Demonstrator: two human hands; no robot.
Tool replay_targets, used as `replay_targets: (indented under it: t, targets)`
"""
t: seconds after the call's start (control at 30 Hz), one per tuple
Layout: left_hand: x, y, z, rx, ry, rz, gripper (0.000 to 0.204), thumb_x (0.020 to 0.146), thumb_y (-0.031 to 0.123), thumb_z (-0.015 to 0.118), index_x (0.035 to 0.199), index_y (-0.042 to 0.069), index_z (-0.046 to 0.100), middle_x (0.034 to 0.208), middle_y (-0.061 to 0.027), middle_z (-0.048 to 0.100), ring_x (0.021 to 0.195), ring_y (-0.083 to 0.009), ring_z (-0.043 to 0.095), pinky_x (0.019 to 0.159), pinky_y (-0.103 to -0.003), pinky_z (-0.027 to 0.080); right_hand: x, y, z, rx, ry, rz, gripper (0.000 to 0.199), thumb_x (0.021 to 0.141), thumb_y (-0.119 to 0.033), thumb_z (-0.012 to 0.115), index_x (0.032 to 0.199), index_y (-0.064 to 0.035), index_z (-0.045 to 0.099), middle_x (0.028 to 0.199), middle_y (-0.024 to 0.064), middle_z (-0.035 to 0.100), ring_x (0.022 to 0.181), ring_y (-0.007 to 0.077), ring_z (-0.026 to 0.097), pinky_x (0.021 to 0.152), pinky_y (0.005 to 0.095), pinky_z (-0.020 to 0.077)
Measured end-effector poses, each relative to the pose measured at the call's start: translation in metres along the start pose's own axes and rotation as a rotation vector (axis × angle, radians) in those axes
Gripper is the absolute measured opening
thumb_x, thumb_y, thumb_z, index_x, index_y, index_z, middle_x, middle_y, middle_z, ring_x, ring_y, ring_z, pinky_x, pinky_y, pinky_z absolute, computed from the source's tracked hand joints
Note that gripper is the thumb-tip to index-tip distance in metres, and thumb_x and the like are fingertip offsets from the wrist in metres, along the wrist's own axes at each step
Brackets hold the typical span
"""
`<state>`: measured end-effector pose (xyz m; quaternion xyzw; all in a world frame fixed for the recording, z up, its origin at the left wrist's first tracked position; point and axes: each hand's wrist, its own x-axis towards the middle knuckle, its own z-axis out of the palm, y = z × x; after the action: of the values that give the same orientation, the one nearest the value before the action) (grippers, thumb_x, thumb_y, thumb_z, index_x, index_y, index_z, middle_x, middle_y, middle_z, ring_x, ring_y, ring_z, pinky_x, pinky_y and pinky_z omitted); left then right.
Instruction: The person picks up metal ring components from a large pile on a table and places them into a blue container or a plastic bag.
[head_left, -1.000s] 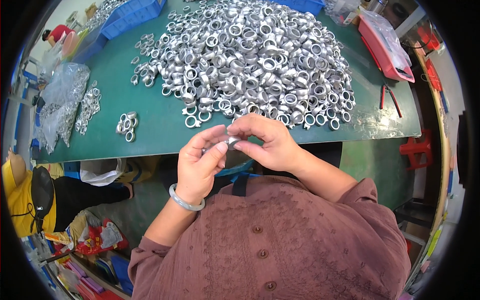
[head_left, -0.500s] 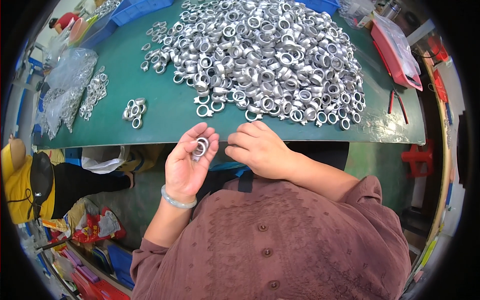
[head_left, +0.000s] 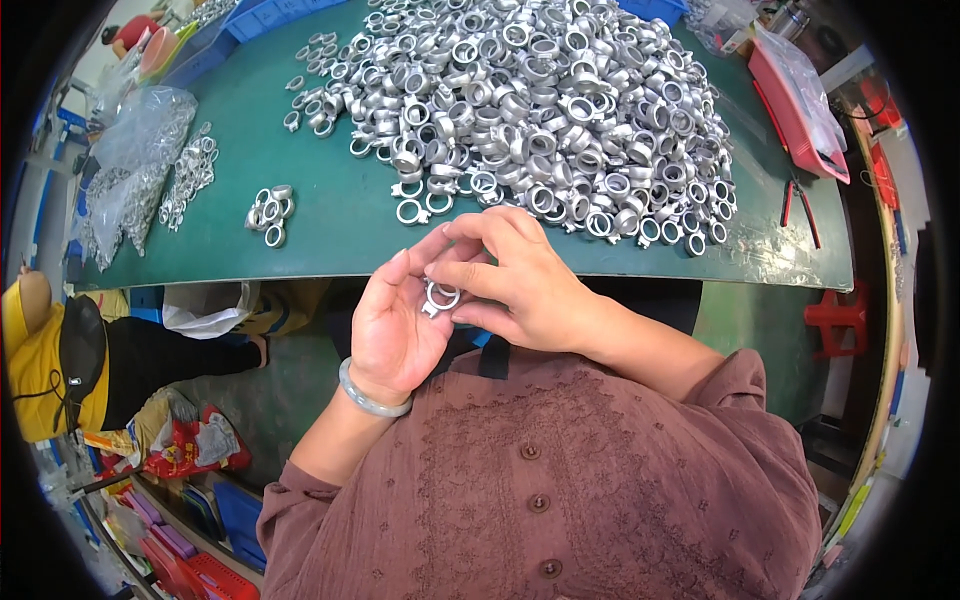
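Cradling silver ring [head_left: 431,306], left fingers [head_left: 422,252] half-curled, right fingers [head_left: 468,274] parted around it

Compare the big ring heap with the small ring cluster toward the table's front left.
The ring heap is wide and piled high; the ring cluster is small and low. The ring heap holds too many to count, the ring cluster only a few. Both are silvery and rest on the green table.

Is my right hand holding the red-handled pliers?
No, the red-handled pliers lie on the green table, to the right of the heap of metal rings.
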<state>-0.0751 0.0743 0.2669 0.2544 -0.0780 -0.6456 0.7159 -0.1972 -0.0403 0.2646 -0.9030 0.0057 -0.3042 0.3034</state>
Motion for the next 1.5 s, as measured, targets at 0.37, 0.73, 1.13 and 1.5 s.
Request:
replay_targets:
  t: [0.37,0.73,1.13,1.5]
  targets:
    - [-0.003,-0.006,-0.004,0.13,0.049,-0.024,0.046,0.092,0.027,0.034,0.125,-0.005,0.038,0.114,-0.0131,0.051,0.103,-0.0214,0.051,0.091,-0.036,0.041,-0.005,0.005,0.0,0.212,0.136,0.15,0.027,0.061,-0.005,0.069,0.086,-0.0049,0.058,0.104,0.0074,0.052,0.099,0.0267,0.042,0.085,0.0374,0.0359]
    - [-0.007,-0.008,-0.008,0.052,-0.018,-0.153,0.034,0.093,0.029,0.039,0.11,0.003,0.05,0.104,-0.0072,0.055,0.091,-0.016,0.053,0.077,-0.033,0.044,-0.011,0.008,-0.004,0.35,0.087,0.275,0.03,0.066,-0.01,0.071,0.093,-0.0064,0.061,0.108,0.0074,0.053,0.101,0.0207,0.047,0.087,0.0332,0.0376]
    - [-0.005,-0.011,-0.012,0.112,-0.019,-0.136,0.024,0.09,0.028,0.048,0.101,0.007,0.054,0.09,-0.0015,0.057,0.077,-0.0107,0.053,0.059,-0.026,0.042,-0.016,0.01,-0.004,0.559,0.0,0.295,0.033,0.069,-0.012,0.071,0.099,-0.0043,0.061,0.109,0.0094,0.053,0.104,0.0201,0.047,0.089,0.0336,0.0377]
    - [-0.007,-0.008,-0.008,0.109,0.006,-0.113,0.024,0.091,0.025,0.045,0.099,0.005,0.055,0.085,-0.0039,0.061,0.073,-0.0143,0.059,0.058,-0.026,0.045,-0.02,0.014,0.002,1.189,-0.021,0.435,0.027,0.077,-0.01,0.065,0.102,-0.0039,0.059,0.11,0.008,0.05,0.096,0.0147,0.051,0.081,0.0291,0.043]
